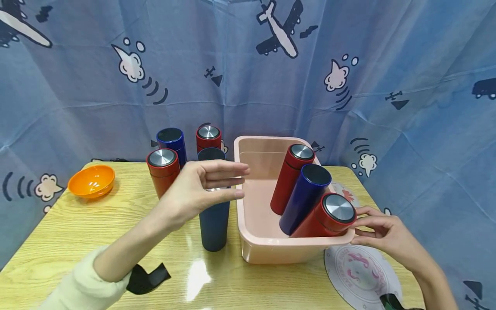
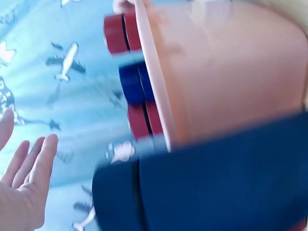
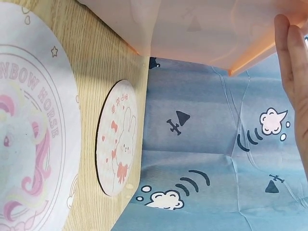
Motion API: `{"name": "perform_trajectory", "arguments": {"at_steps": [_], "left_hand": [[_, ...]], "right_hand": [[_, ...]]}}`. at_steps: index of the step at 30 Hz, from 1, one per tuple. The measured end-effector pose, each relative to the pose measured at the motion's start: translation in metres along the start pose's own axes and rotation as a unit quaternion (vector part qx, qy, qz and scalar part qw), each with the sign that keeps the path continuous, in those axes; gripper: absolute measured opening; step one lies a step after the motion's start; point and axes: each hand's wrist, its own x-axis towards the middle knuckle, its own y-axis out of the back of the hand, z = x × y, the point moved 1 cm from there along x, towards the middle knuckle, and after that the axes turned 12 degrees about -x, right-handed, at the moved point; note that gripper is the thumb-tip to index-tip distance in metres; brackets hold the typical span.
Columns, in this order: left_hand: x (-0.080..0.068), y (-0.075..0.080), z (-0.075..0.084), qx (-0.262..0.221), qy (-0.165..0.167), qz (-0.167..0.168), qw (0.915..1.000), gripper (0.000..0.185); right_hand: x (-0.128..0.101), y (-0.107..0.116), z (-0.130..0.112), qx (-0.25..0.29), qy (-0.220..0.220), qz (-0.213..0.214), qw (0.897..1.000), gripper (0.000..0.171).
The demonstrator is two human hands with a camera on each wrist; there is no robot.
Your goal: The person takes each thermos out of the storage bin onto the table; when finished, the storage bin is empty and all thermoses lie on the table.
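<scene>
Bench [image 1: 58, 241]: light wood grain, backed on all sides by a blue curtain [image 1: 248, 77] printed with aeroplanes and clouds.

Pink plastic tub [image 1: 271, 252]: stood right of the bench's middle, its near wall close to the front edge. It held three flasks leaning toward its right wall: a red flask [image 1: 288, 178] farthest back, a blue flask [image 1: 304, 198] in the middle, and a second red flask [image 1: 327, 217] nearest the front, its steel cap resting against the tub's near right corner.

Dark navy flask [image 1: 214, 224]: stood upright on the bench, just beside the tub's left wall, long axis vertical, open mouth up. Behind it, toward the back edge, stood three more upright flasks: one capped red [image 1: 162, 170], one blue [image 1: 172, 142], one capped red [image 1: 208, 137].

Left hand [image 1: 197, 189]: hovered over the top of the dark navy flask, fingers straight and spread toward the tub, holding nothing; contact with the flask could not be told. This was much the nearer hand to that flask.

Right hand [image 1: 381, 234]: lay at the tub's near right corner, fingertips curled on the rim beside the front red flask's cap.

Round printed mats: one [image 1: 360, 275] lay under the tub's near right corner, a smaller one [image 3: 118, 139] behind it.

Orange bowl [image 1: 91, 181]: sat near the left back corner, well apart from both hands.
</scene>
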Motion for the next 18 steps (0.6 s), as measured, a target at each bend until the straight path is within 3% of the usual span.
{"name": "perform_trajectory", "arguments": {"at_steps": [4, 9, 13, 18], "left_hand": [[0.013, -0.024, -0.015, -0.029, 0.005, -0.021, 0.9994, 0.042], [0.035, -0.050, -0.037, -0.053, 0.005, -0.041, 0.9978, 0.043], [0.052, -0.060, -0.053, -0.056, 0.007, -0.017, 0.9983, 0.045], [0.069, -0.062, -0.071, -0.031, 0.024, 0.016, 0.9991, 0.050]], "right_hand": [[0.000, 0.001, 0.001, -0.015, 0.006, 0.010, 1.000, 0.038], [-0.001, 0.000, 0.002, 0.021, 0.002, 0.007, 1.000, 0.037], [-0.001, -0.001, 0.002, 0.031, 0.002, 0.006, 1.000, 0.036], [0.000, -0.001, 0.003, 0.039, 0.015, 0.007, 0.999, 0.037]]}}
